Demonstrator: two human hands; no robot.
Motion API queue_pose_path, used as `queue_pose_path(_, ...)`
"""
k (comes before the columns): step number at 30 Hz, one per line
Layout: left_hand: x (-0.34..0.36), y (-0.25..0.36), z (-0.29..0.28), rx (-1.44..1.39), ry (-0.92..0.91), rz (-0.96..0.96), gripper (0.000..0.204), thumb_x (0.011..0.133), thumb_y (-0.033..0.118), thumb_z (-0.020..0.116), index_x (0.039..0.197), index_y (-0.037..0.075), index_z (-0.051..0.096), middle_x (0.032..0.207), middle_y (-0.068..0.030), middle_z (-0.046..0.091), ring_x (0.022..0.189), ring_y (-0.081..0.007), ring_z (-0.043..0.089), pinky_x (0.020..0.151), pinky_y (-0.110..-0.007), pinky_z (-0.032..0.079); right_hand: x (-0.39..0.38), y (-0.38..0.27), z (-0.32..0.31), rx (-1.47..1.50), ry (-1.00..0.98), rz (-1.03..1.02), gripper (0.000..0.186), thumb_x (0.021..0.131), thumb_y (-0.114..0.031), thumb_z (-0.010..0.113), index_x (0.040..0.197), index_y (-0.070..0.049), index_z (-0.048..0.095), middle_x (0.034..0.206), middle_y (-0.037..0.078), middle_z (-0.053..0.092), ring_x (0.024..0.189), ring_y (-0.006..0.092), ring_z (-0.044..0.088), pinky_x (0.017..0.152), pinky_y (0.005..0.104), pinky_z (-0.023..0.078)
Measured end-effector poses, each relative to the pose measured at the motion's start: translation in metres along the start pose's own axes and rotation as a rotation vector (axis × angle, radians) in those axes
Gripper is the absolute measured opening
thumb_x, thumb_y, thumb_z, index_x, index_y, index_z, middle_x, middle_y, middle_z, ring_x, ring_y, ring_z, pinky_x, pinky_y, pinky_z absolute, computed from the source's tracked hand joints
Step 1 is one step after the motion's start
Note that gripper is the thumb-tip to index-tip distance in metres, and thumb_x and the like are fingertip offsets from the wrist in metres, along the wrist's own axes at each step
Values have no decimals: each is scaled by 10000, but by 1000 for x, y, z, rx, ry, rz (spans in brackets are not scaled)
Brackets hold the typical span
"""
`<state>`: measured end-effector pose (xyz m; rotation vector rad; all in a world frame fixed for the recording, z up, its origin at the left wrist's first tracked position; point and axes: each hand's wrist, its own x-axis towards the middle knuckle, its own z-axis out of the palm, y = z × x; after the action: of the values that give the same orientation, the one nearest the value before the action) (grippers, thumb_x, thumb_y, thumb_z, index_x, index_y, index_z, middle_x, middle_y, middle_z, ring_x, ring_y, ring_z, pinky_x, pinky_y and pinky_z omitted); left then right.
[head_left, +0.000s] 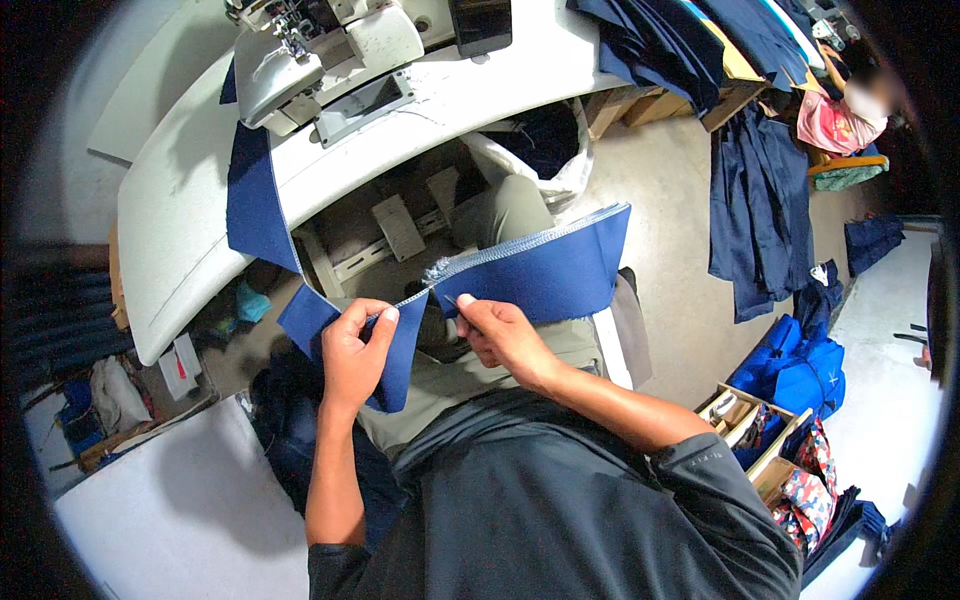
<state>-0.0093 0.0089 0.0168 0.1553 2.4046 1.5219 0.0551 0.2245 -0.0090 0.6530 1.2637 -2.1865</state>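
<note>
My left hand (358,350) is closed, pinching the stitched edge of a blue fabric piece (398,365) above my lap. From there a chain of joined blue pieces runs up to the overlock sewing machine (335,60), including a blue panel (255,200) hanging over the table edge. To the right, a stack of blue fabric pieces (550,270) with white overcast edges lies across my legs. My right hand (500,338) is closed at the stack's left end, beside the seam. A small dark pointed tool (451,300) shows at its fingertips; the rest is hidden.
The white sewing table (440,110) curves across the front, with a dark phone-like device (482,27) on it. Below stands a white sack (570,165) of dark cloth. Dark garments (760,210) hang at the right, near a wooden compartment box (745,420). Another person (840,120) sits far right.
</note>
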Motion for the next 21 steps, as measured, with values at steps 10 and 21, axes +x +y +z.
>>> queue_pose_path(10,-4,-6,1,-11,-23,-37,112,961,108,685,951,-3,677,774,44,617,721,-25,514,641,-229,442,25,3,21,22,-12,-36,462,1049,-475,510,781,-100,548,548,-74,384,430,56,294,404,263,214)
queue_pose_path(21,-6,9,11,-142,-41,-15,123,965,109,676,932,-10,677,766,42,627,707,-18,514,632,-225,449,-14,-5,32,-40,56,-141,233,975,-307,707,972,-84,641,739,-88,557,593,5,426,498,204,330)
